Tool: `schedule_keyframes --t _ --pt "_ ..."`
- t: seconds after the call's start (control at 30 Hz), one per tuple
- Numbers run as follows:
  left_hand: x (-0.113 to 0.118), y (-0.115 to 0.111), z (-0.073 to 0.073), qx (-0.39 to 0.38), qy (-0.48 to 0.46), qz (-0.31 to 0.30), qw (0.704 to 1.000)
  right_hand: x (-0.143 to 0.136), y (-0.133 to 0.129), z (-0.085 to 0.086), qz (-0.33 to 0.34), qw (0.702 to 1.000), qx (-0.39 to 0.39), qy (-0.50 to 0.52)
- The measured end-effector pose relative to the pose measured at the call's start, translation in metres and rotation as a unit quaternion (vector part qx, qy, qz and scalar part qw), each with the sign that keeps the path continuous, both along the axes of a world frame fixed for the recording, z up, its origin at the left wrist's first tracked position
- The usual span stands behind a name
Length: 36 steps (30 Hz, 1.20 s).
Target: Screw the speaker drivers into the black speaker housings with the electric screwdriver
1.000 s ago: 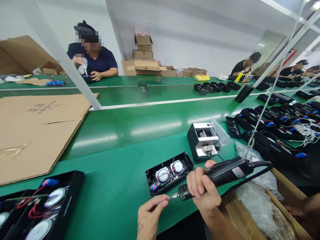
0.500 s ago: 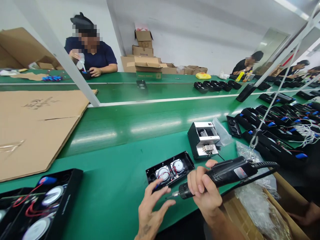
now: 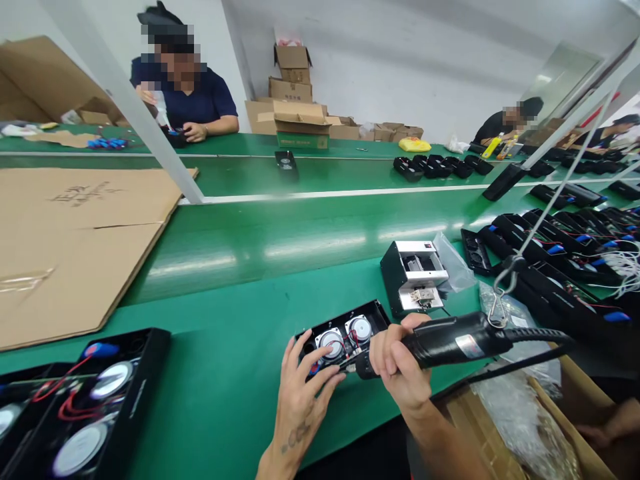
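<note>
From the head view, low and centre in the frame, my left hand (image 3: 305,393) lies fingers spread on the near edge of the open black speaker housing (image 3: 343,337), likely to steady it. My right hand (image 3: 400,363) is wrapped tight around the electric screwdriver (image 3: 450,339), hung from a cord; its tip seems to meet the housing, though my fingers hide it.
</note>
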<state>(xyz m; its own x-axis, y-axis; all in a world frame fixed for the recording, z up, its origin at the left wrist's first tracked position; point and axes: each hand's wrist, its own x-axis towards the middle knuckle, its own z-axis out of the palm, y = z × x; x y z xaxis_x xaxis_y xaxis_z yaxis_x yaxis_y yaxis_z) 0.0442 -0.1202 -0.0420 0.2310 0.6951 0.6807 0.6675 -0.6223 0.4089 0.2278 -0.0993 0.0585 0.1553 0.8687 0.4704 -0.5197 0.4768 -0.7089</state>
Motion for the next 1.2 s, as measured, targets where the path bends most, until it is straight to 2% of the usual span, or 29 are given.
schedule_keyframes --t 0.23,0.4,0.57,0.8,1.07,1.2 --pt "0.006 -0.004 0.0 -0.02 -0.045 0.0 0.999 -0.001 -0.004 -0.001 -0.018 0.999 -0.012 -0.025" --pt "0.0 0.0 -0.007 -0.051 0.082 0.057 0.994 -0.005 -0.001 -0.012 -0.029 0.998 -0.019 -0.058" --pt "-0.002 0.007 -0.018 -0.079 0.158 0.02 0.984 -0.014 0.006 -0.027 -0.008 0.998 -0.001 -0.064" --pt "0.004 0.009 -0.019 -0.089 0.116 0.015 0.989 -0.019 0.009 -0.049 0.01 0.996 -0.02 -0.081" --pt "0.01 0.007 -0.02 -0.093 0.081 0.024 0.992 -0.023 0.011 -0.051 0.005 0.993 -0.038 -0.116" --pt "0.01 0.007 -0.02 -0.097 0.071 0.022 0.992 -0.025 0.008 -0.057 0.014 0.99 -0.041 -0.137"
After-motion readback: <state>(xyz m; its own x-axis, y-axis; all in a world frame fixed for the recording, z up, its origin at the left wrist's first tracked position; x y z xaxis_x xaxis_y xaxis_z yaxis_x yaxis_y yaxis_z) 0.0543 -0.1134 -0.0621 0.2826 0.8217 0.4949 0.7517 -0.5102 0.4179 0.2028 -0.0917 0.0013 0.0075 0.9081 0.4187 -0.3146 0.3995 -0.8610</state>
